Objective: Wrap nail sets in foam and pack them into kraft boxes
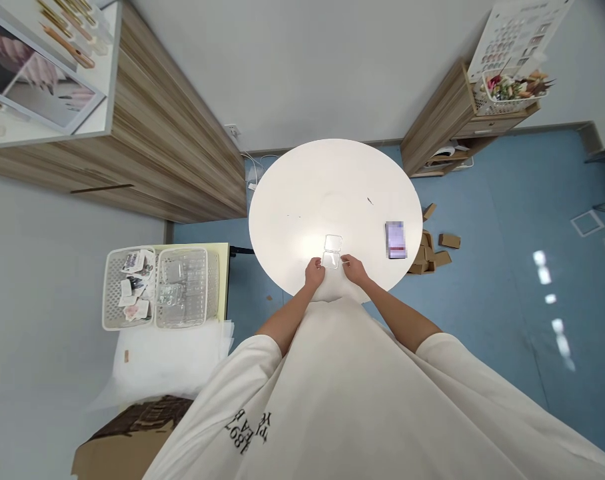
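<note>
A small clear plastic clamshell box [332, 251] stands near the close edge of a round white table [332, 187]. It seems to be lifted slightly at its near end. My left hand [314, 273] grips its lower left side, and my right hand [353, 269] pinches its lower right side. The fingers partly hide the box's bottom corners. To the right lies a phone [396, 240] with a blurred screen, apart from both hands.
On a pale yellow table at left stand white mesh baskets [181, 288] holding clear plastic boxes and printed cards. Flattened cardboard pieces [425, 253] lie on the blue floor right of the table. Wooden cabinets stand at upper left and upper right.
</note>
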### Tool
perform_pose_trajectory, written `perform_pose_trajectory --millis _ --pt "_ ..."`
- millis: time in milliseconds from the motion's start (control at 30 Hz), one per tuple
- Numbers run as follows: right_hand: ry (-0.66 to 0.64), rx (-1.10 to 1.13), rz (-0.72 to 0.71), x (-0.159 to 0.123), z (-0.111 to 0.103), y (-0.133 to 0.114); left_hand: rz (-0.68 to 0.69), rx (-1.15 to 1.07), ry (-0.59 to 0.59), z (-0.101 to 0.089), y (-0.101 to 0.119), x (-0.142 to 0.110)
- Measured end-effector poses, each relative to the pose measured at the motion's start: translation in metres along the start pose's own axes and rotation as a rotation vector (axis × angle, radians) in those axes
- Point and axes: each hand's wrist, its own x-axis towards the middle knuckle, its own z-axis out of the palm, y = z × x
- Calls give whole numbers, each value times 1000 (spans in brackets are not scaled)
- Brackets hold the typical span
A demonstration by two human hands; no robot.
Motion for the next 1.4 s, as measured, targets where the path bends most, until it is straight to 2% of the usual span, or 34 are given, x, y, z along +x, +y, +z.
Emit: perform_pose_trajectory --millis 200,333,500,633,800,1000,1167,1400 --pt "3 52 5 -10 9 3 18 -8 -58 4 4 -4" --pt "23 50 7 -5 1 0 12 5 -125 8 12 -4" --pt "-43 53 43 -4 -12 -1 16 51 -163 7 18 -4" --pt "-49 36 36 -8 -21 -2 26 88 -129 -3 19 -5" --pt "-18 8 -48 -6 -30 -1 23 68 -43 -12 20 -12" --pt "-34 -7 -171 2 -25 -13 62 31 67 -21 18 -32" --pt "-78 -23 -280 2 -7 -45 126 -19 170 -45 14 -48" --pt "-178 -104 -402 -5 35 -102 154 -94 324 -102 -6 -65"
